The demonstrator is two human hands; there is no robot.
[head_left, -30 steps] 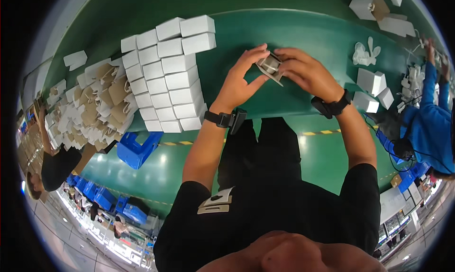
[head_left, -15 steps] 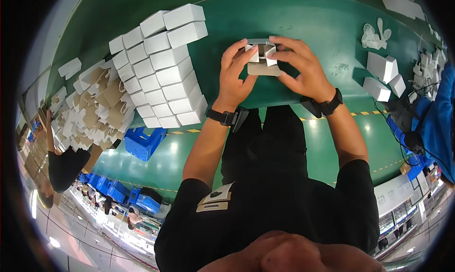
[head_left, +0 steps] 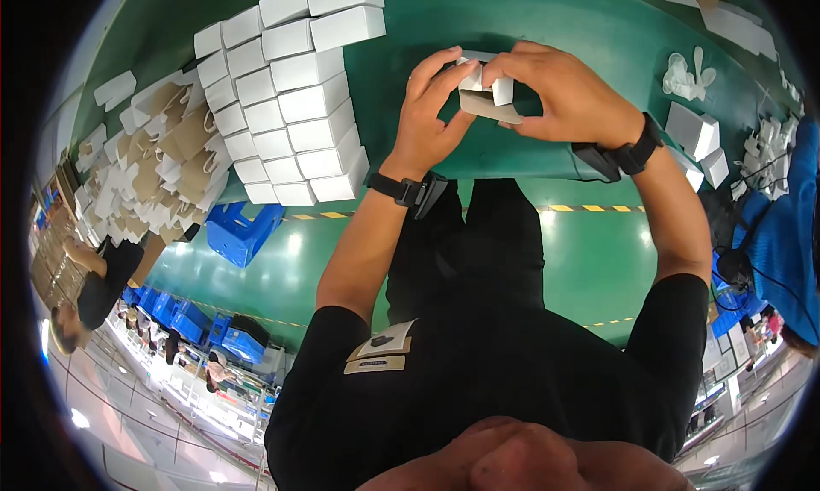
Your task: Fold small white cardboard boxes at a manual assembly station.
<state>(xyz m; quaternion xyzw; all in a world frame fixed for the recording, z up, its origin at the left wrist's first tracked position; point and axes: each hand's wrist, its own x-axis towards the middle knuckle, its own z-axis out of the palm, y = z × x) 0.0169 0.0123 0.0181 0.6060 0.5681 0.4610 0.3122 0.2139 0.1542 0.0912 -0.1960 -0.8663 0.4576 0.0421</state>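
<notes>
Two hands meet over the near edge of the green counter (head_left: 547, 29), each with a black wristband. My left hand (head_left: 431, 115) and right hand (head_left: 568, 94) both have a narrow grip, fingertips pinched on one small box (head_left: 485, 94), white outside and brown inside, held just above the counter. Left of it stand white boxes (head_left: 290, 98) in stacked rows. Farther left lies flat card (head_left: 162, 175). At far right sit more boxes (head_left: 696, 132).
</notes>
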